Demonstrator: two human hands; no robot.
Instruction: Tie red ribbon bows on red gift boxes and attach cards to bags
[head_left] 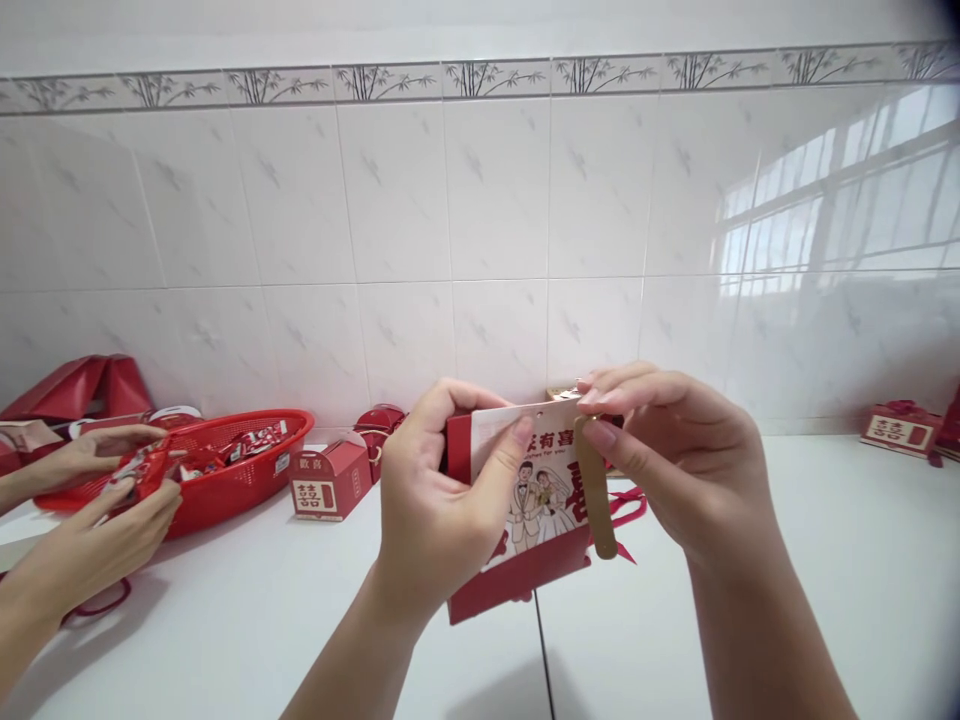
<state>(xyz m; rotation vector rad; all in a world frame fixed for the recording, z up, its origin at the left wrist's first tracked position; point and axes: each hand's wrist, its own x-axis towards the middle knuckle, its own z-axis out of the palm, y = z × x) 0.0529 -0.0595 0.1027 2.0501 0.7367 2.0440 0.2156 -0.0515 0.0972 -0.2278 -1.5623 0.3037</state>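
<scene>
My left hand [450, 510] grips a red and white wedding gift box [551, 490] by its left side, thumb across the front. A cartoon couple and Chinese lettering are printed on the box, which is tilted above the table. At its upper right corner, my right hand [675, 460] pinches a gold strap [597, 495] between thumb and fingers. The strap hangs down along the box's right edge. Behind the box, a pink-red ribbon [630, 508] shows in part. Whether the strap is fastened to the box I cannot tell.
At left, another person's hands [112, 510] hold red packets beside a red plastic basket [255, 475] of wrapped items. A small red box [328, 480] stands right of the basket. Another red box [900, 428] sits far right on the white table [750, 590], near the tiled wall [495, 220].
</scene>
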